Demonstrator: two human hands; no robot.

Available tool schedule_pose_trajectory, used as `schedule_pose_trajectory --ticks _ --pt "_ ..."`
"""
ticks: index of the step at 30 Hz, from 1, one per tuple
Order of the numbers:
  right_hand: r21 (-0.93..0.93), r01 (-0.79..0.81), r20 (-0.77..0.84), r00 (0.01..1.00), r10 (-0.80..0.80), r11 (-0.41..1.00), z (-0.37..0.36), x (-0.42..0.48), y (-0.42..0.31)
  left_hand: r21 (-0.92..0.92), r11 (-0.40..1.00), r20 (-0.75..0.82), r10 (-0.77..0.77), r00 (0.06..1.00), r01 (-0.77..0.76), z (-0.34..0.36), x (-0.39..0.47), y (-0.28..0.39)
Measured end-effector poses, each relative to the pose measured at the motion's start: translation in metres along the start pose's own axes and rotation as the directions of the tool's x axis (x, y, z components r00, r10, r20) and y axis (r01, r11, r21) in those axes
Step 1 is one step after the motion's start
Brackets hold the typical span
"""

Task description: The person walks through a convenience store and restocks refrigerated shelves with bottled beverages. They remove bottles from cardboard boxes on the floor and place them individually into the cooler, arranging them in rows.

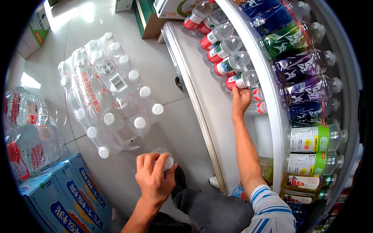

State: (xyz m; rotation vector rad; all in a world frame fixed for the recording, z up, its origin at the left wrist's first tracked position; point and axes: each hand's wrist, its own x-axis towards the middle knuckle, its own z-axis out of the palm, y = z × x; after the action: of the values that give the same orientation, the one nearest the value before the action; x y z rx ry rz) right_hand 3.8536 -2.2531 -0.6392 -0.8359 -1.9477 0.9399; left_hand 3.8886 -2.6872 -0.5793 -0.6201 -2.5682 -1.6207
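Note:
My left hand [154,171] grips a clear plastic bottle by its white cap [169,162], over the floor before my knees. Most of that bottle is hidden behind my fingers and by the steep view. My right hand [241,100] reaches into the lower shelf of a display cooler. Its fingers are around the lower part of a clear water bottle [236,81] with a red and green label, the nearest in a row of similar bottles [223,67]. A shrink-wrapped pack of white-capped bottles [116,83] stands on the floor to the left, its film torn at the near end.
Above the lower shelf, a white shelf edge [256,55] curves past my right forearm; coloured drink bottles [303,90] line that upper shelf. A metal door sill [198,113] borders the cooler. Large water jugs [38,142] and blue cartons [64,192] stand at left, more cartons [148,23] at the back.

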Motion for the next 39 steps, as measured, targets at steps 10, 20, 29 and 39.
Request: schedule_pose_trajectory --ticks 10,20,29,39 --pt "-0.092 -0.112 -0.013 0.994 0.111 0.989 0.027 0.010 -0.028 0.003 1.000 0.005 0.001 1.000 -0.001 0.004 0.003 -0.007" --pt "0.080 0.028 0.073 0.997 -0.034 0.996 0.043 -0.024 -0.036 0.068 0.997 0.036 -0.045 0.998 0.043 0.011 0.006 -0.027" --pt "-0.084 0.003 -0.103 0.995 -0.012 0.996 0.028 -0.021 -0.019 0.128 0.987 0.093 -0.112 0.989 0.100 0.005 0.012 -0.029" --pt "0.005 -0.083 -0.157 0.984 0.082 0.997 0.006 -0.023 -0.008 0.167 0.978 0.257 -0.166 0.952 0.125 0.003 0.008 -0.019"
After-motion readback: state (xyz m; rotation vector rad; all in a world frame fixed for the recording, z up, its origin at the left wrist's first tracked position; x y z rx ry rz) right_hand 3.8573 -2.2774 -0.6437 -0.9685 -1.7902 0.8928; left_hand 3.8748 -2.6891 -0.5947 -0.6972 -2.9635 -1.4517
